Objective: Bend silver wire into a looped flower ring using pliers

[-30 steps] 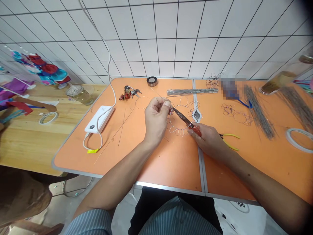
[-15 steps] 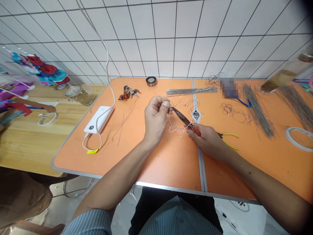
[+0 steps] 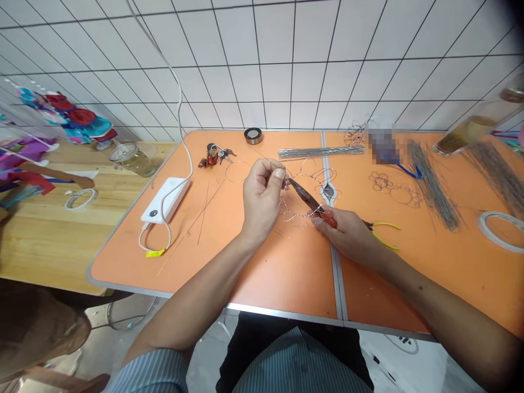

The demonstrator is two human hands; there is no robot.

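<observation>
My left hand [image 3: 264, 195] pinches a ring of thin looped wire [image 3: 302, 216] at its left side, between thumb and fingers. The ring has small loops all round its edge and is held above the orange table [image 3: 262, 284]. Wrapped round the red handles of a pair of pliers [image 3: 307, 196] is my right hand [image 3: 347, 232]. The dark jaws point up and left, and their tips meet the wire close to my left fingertips. Exactly what the jaws grip is too small to make out.
Bundles of straight wire [image 3: 321, 153] and yellow-handled pliers [image 3: 385, 226] lie on the table. Around them are finished-looking wire loops [image 3: 382, 183], keys [image 3: 221, 154], a tape roll [image 3: 254, 136], a white power strip [image 3: 167, 202] and a jar [image 3: 470, 131]. Another person's head [image 3: 41, 333] is at lower left.
The wire ring and both hands have shifted only very slightly. The other person's head at lower left has moved a little to the right.
</observation>
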